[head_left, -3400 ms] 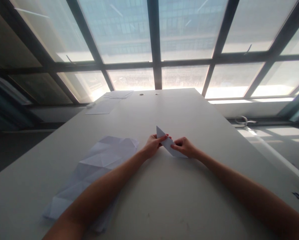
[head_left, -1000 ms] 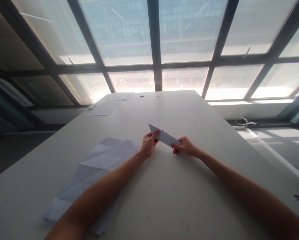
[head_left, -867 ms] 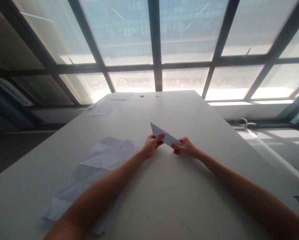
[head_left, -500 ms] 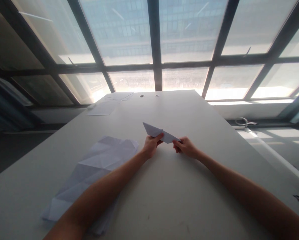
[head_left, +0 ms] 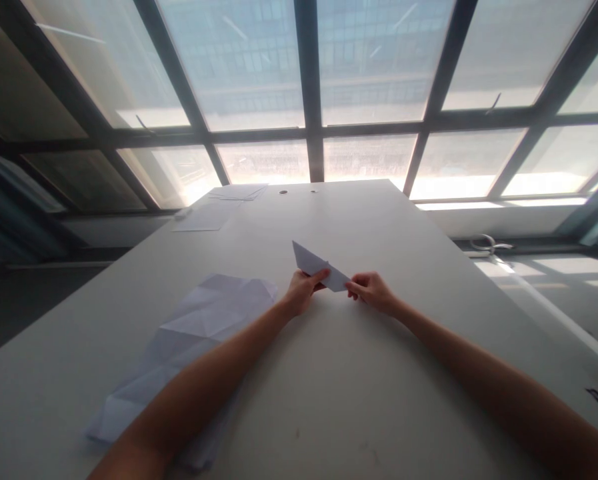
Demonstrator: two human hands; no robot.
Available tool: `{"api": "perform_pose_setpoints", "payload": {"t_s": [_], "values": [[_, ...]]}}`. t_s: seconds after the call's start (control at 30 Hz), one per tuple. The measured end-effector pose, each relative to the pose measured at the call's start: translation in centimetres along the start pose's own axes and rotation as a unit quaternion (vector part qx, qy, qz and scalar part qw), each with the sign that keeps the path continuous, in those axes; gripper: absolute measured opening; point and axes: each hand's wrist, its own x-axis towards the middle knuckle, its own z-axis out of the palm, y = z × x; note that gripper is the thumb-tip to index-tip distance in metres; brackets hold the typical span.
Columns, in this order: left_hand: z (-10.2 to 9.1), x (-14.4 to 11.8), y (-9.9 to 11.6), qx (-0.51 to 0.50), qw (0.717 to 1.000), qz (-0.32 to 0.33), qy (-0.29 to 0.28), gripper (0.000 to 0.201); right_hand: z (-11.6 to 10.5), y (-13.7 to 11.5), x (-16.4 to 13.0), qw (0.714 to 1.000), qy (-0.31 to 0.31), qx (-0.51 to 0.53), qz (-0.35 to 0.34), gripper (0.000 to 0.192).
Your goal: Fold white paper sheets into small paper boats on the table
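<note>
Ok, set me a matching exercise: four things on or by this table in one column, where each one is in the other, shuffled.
Things:
1. folded paper
2. creased sheet
3. flat sheets
4. scissors

Places:
A. far left corner of the table
B. pinched between left hand and right hand
C. on the sill to the right of the table
D. spread on the table, partly under the left forearm

Pairs: 1-B, 2-D, 3-A, 4-C

The left arm (head_left: 199, 393) covers part of the creased paper (head_left: 189, 340). Far papers (head_left: 219, 207) — too small to read.
</note>
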Motion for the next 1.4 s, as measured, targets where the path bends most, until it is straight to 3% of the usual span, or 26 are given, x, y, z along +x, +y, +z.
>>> {"api": "perform_pose_setpoints", "payload": {"t_s": [0.13, 0.5, 0.57, 0.67, 0.77, 0.87, 1.4], "values": [[-0.2, 0.0, -0.1, 0.005, 1.0, 0.005, -0.007, 0.041, 0.2, 0.5, 0.1, 1.0, -0.002, -0.017, 0.001, 0.043], [-0.3, 0.5, 0.1, -0.067, 0.996, 0.02, 0.047, 0.034, -0.2, 0.4, 0.0, 0.998, -0.036, -0.047, -0.019, 0.036], [-0.4, 0.5, 0.2, -0.061, 0.998, 0.022, 0.027, 0.035, -0.3, 0.4, -0.1, 0.997, -0.065, -0.042, -0.013, 0.034], [-0.5, 0.2, 0.2, -0.016, 0.999, 0.003, -0.045, 0.037, -0.3, 0.3, -0.2, 0.994, -0.094, -0.043, -0.016, 0.035], [-0.3, -0.5, -0.1, 0.056, 0.99, -0.024, -0.126, 0.035, -0.1, 0.1, -0.4, 0.993, -0.104, -0.052, -0.035, 0.042], [0.1, -1.1, -0.3, 0.092, 0.982, -0.031, -0.161, 0.033, 0.2, 0.0, -0.6, 0.992, -0.105, -0.052, -0.04, 0.047], [0.2, -0.3, 1.0, -0.057, 0.998, 0.0, -0.011, 0.033, -0.1, -1.2, -0.7, 0.978, -0.195, -0.067, -0.026, 0.037]]}}
